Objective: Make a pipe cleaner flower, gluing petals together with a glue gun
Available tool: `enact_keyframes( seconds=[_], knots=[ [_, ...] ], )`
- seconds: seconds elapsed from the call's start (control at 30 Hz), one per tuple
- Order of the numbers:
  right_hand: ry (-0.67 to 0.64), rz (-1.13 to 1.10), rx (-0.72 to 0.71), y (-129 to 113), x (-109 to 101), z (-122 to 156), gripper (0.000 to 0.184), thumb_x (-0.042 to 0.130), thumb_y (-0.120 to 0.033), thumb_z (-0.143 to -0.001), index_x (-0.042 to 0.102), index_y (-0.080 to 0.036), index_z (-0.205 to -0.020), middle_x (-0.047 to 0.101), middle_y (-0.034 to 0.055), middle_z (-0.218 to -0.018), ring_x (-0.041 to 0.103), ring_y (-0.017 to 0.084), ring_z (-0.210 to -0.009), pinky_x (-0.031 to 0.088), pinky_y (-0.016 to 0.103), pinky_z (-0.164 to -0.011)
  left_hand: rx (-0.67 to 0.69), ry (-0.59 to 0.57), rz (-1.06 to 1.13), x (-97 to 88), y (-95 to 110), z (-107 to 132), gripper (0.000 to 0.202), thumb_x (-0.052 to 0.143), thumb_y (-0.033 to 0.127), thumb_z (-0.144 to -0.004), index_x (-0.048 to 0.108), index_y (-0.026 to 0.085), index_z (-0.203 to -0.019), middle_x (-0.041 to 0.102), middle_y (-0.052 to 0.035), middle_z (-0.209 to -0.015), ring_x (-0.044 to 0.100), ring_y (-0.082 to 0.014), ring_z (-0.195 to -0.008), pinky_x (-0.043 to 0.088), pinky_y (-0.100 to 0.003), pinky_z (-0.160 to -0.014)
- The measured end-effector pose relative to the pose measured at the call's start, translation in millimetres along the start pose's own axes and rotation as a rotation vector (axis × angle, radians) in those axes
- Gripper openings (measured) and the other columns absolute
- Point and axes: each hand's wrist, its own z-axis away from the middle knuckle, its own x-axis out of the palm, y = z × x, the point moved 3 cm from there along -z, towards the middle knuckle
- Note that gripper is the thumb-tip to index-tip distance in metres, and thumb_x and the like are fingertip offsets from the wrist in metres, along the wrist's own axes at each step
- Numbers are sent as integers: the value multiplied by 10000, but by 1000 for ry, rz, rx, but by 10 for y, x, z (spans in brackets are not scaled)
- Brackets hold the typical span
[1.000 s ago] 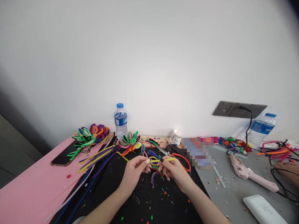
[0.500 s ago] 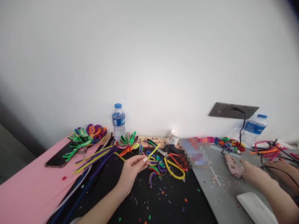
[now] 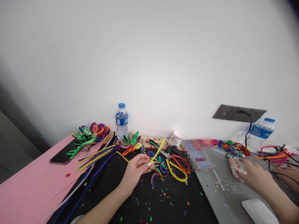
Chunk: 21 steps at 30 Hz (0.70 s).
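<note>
My left hand (image 3: 139, 168) is over the black mat, closed with thumb and fingers pinched on a yellow pipe cleaner (image 3: 161, 149). The strip slants up and to the right from the fingertips. Just beyond lies a cluster of short bent pipe cleaners (image 3: 160, 166) in purple, green, blue and red; whether the fingers touch it I cannot tell. Right of the cluster are pliers (image 3: 178, 175) with yellow handles and a red-handled tool (image 3: 177, 159). A green and pink pipe-cleaner flower (image 3: 130, 140) stands behind the hand. My right hand is not in view.
Another person's hand (image 3: 253, 171) touches a pink object (image 3: 235, 170) on the grey mat, their other hand (image 3: 288, 175) farther right. Water bottles (image 3: 121, 121) (image 3: 260, 133) and a paper cup (image 3: 176, 138) stand along the wall. A phone (image 3: 62, 153) and loose pipe cleaners (image 3: 99, 158) lie left.
The yellow pipe cleaner now rises longer and steeper from my left hand. The whole view has shifted slightly. The other person's far hand has moved toward the right edge.
</note>
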Motion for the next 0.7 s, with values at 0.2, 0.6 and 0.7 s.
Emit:
enact_keyframes(
  seconds=[0.2,0.6,0.7],
  knots=[
    [-500,-805,-239,-1549,-159,535,277,544,-265,-733,533,-191,-999,626,70,-798,597,209,-752,475,326,-659,7,-172,-34,95,-54,43,196,669,203,-680,531,166,-813,658,4,-677,639,-151,-646,486,-270,-626],
    [-723,-1345,-228,-2480,336,994,236,584,-382,-761,545,-154,-714,533,-41,-534,417,83,-429,317,209,-430,4,-278,-113,131,-130,66,294,703,166,-621,528,173,-858,662,-15,-727,624,-164,-660,453,-279,-621],
    [-756,-1359,-219,-2486,341,1033,258,594,-402,-748,546,-153,-700,541,-35,-539,419,83,-428,320,211,-433,16,-283,-139,143,-129,63,266,694,175,-628,545,173,-848,661,-14,-709,614,-159,-643,450,-276,-613]
  ],
)
